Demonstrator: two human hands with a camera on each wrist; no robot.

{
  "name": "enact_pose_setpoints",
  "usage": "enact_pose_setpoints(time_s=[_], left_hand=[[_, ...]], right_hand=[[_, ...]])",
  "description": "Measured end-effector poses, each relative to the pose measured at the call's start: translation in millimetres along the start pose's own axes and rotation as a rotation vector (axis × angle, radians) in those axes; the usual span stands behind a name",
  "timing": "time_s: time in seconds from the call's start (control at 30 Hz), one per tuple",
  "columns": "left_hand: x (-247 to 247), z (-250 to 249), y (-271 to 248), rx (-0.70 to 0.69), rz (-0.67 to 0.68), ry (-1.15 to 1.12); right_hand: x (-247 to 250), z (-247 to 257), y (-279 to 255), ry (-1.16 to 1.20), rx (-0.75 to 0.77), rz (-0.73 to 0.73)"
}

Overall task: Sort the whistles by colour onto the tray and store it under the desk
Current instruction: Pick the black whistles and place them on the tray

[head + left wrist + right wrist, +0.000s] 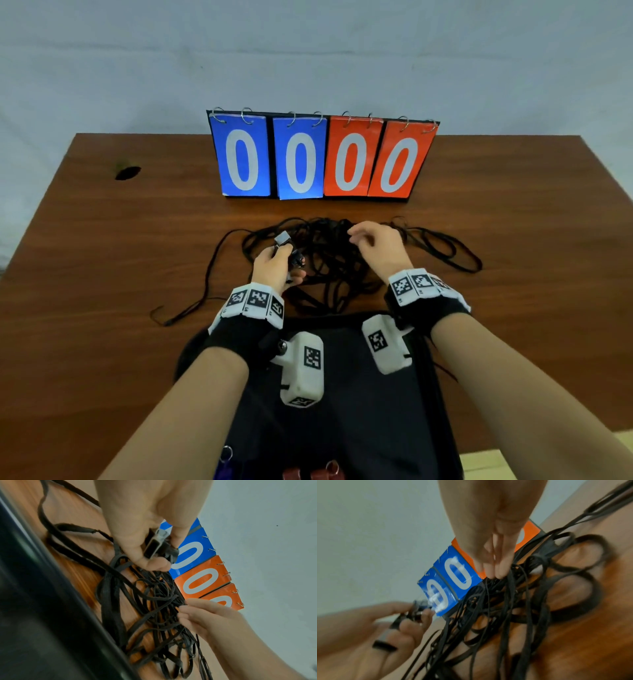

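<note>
Both hands are over the tangle of black lanyards [342,260] on the desk [102,274]: my left hand [274,270] grips a grey whistle [283,238] just above the heap, while my right hand [375,245] has its fingertips [500,573] together in the cords, though whether they pinch one I cannot tell. I judge the whistle light, hard and rather slick, best held by its body; the lanyards are limp and will snag and drag. Only the left wrist view shows the whistle's mouthpiece end clearly. Only the head view shows the black tray [394,411] nearer me, with red whistles [313,474] and a purple whistle [222,471] at its near edge, and the scoreboard [322,157] behind.
</note>
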State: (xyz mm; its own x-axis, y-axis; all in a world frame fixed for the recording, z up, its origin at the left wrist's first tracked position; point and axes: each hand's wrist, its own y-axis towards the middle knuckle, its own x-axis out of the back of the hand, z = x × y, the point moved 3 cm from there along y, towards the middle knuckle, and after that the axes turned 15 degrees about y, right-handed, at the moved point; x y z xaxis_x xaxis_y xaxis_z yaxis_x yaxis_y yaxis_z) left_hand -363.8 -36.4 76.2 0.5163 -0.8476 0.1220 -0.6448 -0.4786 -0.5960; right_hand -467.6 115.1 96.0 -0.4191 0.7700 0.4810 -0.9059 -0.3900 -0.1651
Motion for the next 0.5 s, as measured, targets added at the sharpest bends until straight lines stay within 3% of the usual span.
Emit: enact_pose_setpoints(time_s=[0.07, 0.13, 0.33, 0.4, 0.5], left_hand=[[-4.4, -0.8, 4.9, -0.007, -0.017, 0.036], [-8.5, -0.9, 7.3, -0.01, -0.013, 0.05], [-8.7, -3.7, 12.7, -0.038, -0.007, 0.095], [-6.7, -4.2, 15.0, -0.039, -0.014, 0.09], [-3.8, -4.0, 16.9, -0.037, -0.023, 0.078]], right_hand=[[-13.9, -2.2, 10.1, -0.182, -0.071, 0.151], [-21.3, -4.4, 15.6, -0.305, -0.116, 0.175], [-21.4, 11.4, 33.2, -0.215, 0.148, -0.143], [-27.2, 18.0, 47.3, -0.255, 0.161, -0.078], [-40.6, 17.5, 64.6, -0.421, -0.005, 0.142]])
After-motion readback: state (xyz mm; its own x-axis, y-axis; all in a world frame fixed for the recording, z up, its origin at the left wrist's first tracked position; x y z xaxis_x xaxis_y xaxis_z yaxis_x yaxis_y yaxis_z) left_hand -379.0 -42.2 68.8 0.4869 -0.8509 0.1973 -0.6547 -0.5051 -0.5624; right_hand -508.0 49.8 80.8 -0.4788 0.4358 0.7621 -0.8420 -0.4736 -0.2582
